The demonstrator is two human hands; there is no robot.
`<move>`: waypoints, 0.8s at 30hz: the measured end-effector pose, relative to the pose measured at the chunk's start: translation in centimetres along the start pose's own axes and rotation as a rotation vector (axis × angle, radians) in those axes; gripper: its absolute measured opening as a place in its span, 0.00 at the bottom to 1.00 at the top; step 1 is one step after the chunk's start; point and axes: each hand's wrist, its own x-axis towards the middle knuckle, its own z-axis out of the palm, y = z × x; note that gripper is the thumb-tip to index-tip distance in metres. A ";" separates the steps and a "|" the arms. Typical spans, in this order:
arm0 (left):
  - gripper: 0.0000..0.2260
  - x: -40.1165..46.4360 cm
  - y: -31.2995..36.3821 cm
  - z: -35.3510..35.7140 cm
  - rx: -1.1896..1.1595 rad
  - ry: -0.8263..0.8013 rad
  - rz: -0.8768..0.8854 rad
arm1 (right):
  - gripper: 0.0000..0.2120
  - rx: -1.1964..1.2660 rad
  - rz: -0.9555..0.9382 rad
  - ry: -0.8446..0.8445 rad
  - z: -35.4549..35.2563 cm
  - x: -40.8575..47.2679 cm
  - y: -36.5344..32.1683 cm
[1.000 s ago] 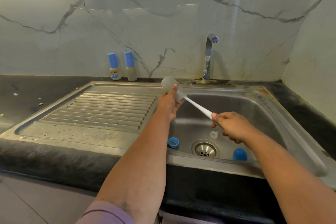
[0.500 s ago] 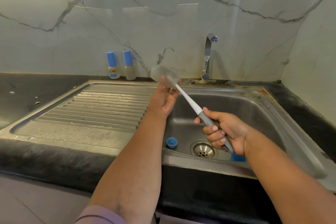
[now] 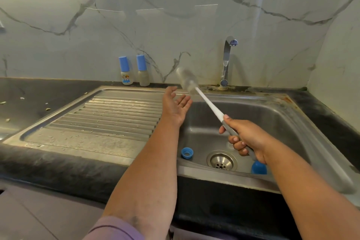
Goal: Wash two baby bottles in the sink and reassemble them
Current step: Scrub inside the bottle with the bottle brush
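Note:
My right hand (image 3: pixel 247 138) grips the grey handle of a long white bottle brush (image 3: pixel 209 104) that points up and left over the sink (image 3: pixel 303 126). A clear bottle body (image 3: pixel 186 81), blurred, sits over the brush head near the back rim. My left hand (image 3: pixel 176 106) is open, palm up, just below and left of that bottle, not touching it. On the sink floor lie a blue screw ring (image 3: pixel 187 153) at the left and a blue cap (image 3: pixel 258 168) at the front right, partly behind my right wrist.
Two small bottles with blue caps (image 3: pixel 125 72) (image 3: pixel 142 71) stand on the dark counter against the marble wall. A steel tap (image 3: pixel 227 60) rises behind the basin. The drain (image 3: pixel 222 160) is in the basin floor. The ribbed drainboard (image 3: pixel 109 119) lies to the left.
My left hand has let go of the clear bottle and opened. The brush has tilted up with the bottle on its head, and my right hand has drawn back along the handle.

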 end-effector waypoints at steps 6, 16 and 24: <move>0.17 0.1 0.0 0.3 -0.070 0.011 0.052 | 0.22 -0.077 0.059 -0.083 0.4 0.0 0.3; 0.22 -0.9 -0.4 0.9 -0.287 0.017 0.068 | 0.21 -0.463 -0.237 0.106 1.1 0.6 1.1; 0.29 -1.4 -1.6 2.4 0.135 0.288 0.201 | 0.18 -0.982 -0.373 0.450 3.2 0.8 1.7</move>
